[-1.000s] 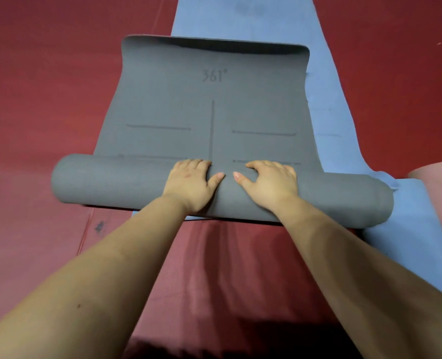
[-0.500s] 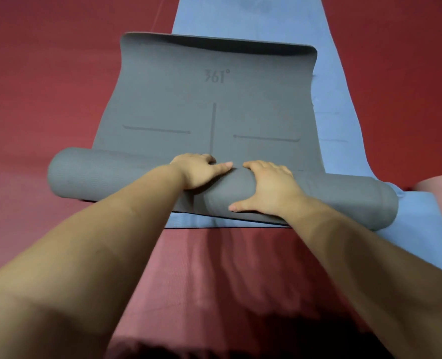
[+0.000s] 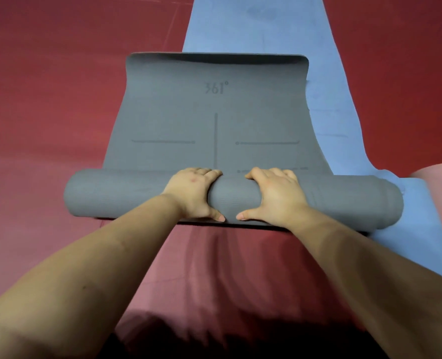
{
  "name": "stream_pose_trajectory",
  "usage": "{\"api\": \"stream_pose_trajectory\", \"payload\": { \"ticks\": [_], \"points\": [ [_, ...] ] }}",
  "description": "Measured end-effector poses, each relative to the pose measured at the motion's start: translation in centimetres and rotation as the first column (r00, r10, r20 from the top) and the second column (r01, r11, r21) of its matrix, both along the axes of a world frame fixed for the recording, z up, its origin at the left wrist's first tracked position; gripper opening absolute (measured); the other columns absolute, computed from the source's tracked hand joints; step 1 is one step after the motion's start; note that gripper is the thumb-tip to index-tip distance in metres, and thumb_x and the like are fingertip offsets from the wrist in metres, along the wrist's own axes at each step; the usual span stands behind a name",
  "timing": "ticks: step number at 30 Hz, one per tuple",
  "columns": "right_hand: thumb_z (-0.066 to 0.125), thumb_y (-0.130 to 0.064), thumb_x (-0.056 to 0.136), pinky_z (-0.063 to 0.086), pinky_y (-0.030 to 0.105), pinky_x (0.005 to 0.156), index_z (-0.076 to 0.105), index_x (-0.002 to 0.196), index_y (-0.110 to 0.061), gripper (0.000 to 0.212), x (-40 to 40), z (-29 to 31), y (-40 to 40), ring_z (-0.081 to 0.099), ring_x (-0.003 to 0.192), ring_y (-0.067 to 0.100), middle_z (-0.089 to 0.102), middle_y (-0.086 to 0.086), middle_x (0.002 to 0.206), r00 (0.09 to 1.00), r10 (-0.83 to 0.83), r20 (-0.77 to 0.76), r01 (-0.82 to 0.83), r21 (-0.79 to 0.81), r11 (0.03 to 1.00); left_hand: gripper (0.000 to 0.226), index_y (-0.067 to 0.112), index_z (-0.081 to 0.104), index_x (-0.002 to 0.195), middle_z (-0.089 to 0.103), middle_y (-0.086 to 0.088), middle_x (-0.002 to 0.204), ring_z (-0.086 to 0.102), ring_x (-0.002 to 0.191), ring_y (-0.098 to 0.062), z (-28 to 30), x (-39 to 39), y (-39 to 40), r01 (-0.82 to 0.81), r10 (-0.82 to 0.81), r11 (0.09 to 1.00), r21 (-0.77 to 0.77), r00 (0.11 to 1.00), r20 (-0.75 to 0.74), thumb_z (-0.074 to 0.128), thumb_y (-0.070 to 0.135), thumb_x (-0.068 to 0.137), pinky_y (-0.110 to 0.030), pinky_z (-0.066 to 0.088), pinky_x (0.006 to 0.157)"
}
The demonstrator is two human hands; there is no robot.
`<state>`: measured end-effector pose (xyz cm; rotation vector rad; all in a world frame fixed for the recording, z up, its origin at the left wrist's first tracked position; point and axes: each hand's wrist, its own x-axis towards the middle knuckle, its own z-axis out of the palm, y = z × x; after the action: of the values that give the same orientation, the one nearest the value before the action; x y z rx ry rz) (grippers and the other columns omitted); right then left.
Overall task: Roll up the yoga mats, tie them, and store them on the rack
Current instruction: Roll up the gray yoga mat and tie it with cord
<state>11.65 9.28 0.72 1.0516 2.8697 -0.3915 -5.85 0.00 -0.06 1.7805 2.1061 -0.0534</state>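
Hands first, as I see them through the head camera: my left hand (image 3: 192, 194) and my right hand (image 3: 274, 196) both sit on the middle of the rolled part of the grey yoga mat (image 3: 214, 141), close side by side with a narrow strip of roll showing between them. Each hand wraps the roll, fingers curled over its far side toward the flat sheet and thumb hooked round the near side, the two thumb tips pointing at each other just above the roll's lower edge. Both forearms reach in from the bottom corners of the view.

The roll runs across the view from left to right, thick and fairly even, its right end showing faint layered rings. Beyond it the unrolled stretch of the same mat lies flat, printed with a centre line, short cross lines and the mark "361°" near its far edge, which curls up slightly.

Under the grey mat, and angled off to the right, lies a blue mat (image 3: 331, 60); the right end of the roll rests on it, while the left end lies over the red floor (image 3: 46, 86). At the right edge, near the blue mat, part of a pink mat (image 3: 440, 187) shows; I cannot tell whether it is rolled.
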Motion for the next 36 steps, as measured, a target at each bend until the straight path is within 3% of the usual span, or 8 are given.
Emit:
{"api": "stream_pose_trajectory", "payload": {
  "ticks": [8, 16, 18, 22, 25, 28, 31, 36],
  "points": [
    [0.076, -0.062, 0.058, 0.023, 0.031, 0.099, 0.046, 0.120, -0.026, 0.078, 5.9, -0.7, -9.1, 0.044, 0.118, 0.015, 0.055, -0.008, 0.121, 0.998, -0.041, 0.051, 0.045, -0.068, 0.997, 0.104, 0.024, 0.032, 0.142, 0.045, 0.002, 0.139, 0.039, 0.129, -0.018, -1.2, 6.9, -8.9, -0.052, 0.053, 0.997, -0.052, 0.999, 0.012, 0.074, 0.066, 0.057, -0.028, 0.024, 0.109],
    [0.077, -0.060, 0.059, 0.018, 0.030, 0.108, 0.046, 0.129, -0.025, 0.084, 7.9, -1.3, -11.1, 0.041, 0.126, 0.013, 0.052, -0.008, 0.130, 0.998, 0.002, 0.057, 0.007, -0.147, 0.989, 0.105, 0.024, 0.032, 0.141, 0.045, 0.002, 0.138, 0.039, 0.128, -0.018, -2.2, 8.5, -11.8, -0.093, 0.099, 0.992, -0.087, 0.993, 0.062, 0.075, 0.067, 0.054, -0.029, 0.025, 0.110],
    [0.075, -0.060, 0.062, 0.012, 0.034, 0.113, 0.051, 0.129, -0.023, 0.081, 8.6, -2.4, -11.4, 0.044, 0.128, 0.017, 0.053, -0.004, 0.134, 1.000, 0.017, 0.003, -0.017, -0.042, 0.999, 0.108, 0.024, 0.030, 0.143, 0.043, 0.001, 0.141, 0.037, 0.130, -0.018, -2.5, 7.9, -11.1, -0.079, 0.087, 0.992, -0.097, 0.993, 0.079, 0.075, 0.068, 0.055, -0.028, 0.023, 0.111],
    [0.058, -0.056, 0.075, 0.027, 0.038, 0.104, 0.062, 0.111, -0.017, 0.053, 9.5, -5.0, -13.8, 0.052, 0.113, 0.022, 0.062, 0.003, 0.123, 0.957, -0.046, -0.286, 0.095, 0.158, 0.983, 0.108, 0.022, 0.030, 0.144, 0.042, 0.001, 0.143, 0.037, 0.132, -0.018, -2.1, 7.0, -9.7, -0.034, 0.054, 0.988, -0.149, 0.990, 0.128, 0.074, 0.067, 0.057, -0.028, 0.022, 0.111],
    [0.050, -0.053, 0.081, 0.030, 0.038, 0.102, 0.064, 0.107, -0.016, 0.048, 8.0, -5.9, -13.0, 0.055, 0.111, 0.022, 0.065, 0.002, 0.117, 0.923, -0.141, -0.359, 0.191, 0.108, 0.976, 0.090, 0.013, 0.047, 0.134, 0.053, -0.007, 0.132, 0.050, 0.121, -0.025, -3.3, 6.8, -11.3, -0.019, 0.006, 0.988, 0.153, 0.997, 0.080, 0.064, 0.070, 0.066, -0.031, 0.027, 0.105],
    [0.048, -0.057, 0.083, 0.032, 0.035, 0.098, 0.065, 0.108, -0.018, 0.050, 5.9, -5.0, -9.9, 0.059, 0.108, 0.023, 0.067, 0.000, 0.110, 0.950, -0.179, -0.256, 0.185, -0.002, 0.983, 0.058, 0.006, 0.059, 0.121, 0.059, -0.015, 0.126, 0.054, 0.116, -0.031, -5.6, 8.5, -13.9, -0.177, 0.160, 0.882, 0.437, 0.984, 0.078, 0.049, 0.049, 0.084, -0.035, 0.030, 0.102],
    [0.052, -0.057, 0.087, 0.026, 0.032, 0.102, 0.059, 0.119, -0.024, 0.046, 4.5, -4.9, -7.3, 0.050, 0.121, 0.017, 0.062, -0.005, 0.121, 0.980, -0.186, -0.070, 0.175, -0.135, 0.975, 0.054, 0.008, 0.048, 0.131, 0.053, -0.015, 0.135, 0.037, 0.128, -0.027, -7.3, 10.2, -14.1, -0.259, 0.262, 0.840, 0.476, 0.963, 0.061, 0.044, 0.041, 0.088, -0.037, 0.023, 0.108],
    [0.046, -0.055, 0.083, 0.026, 0.041, 0.107, 0.064, 0.118, -0.017, 0.055, 4.5, -6.6, -11.3, 0.053, 0.120, 0.024, 0.061, 0.004, 0.126, 0.957, -0.145, -0.252, 0.170, 0.079, 0.982, 0.060, 0.007, 0.055, 0.129, 0.056, -0.013, 0.132, 0.050, 0.124, -0.029, -7.3, 7.6, -11.9, -0.198, 0.210, 0.888, 0.415, 0.977, 0.015, 0.028, 0.051, 0.097, -0.037, 0.025, 0.108]
  ]
}}
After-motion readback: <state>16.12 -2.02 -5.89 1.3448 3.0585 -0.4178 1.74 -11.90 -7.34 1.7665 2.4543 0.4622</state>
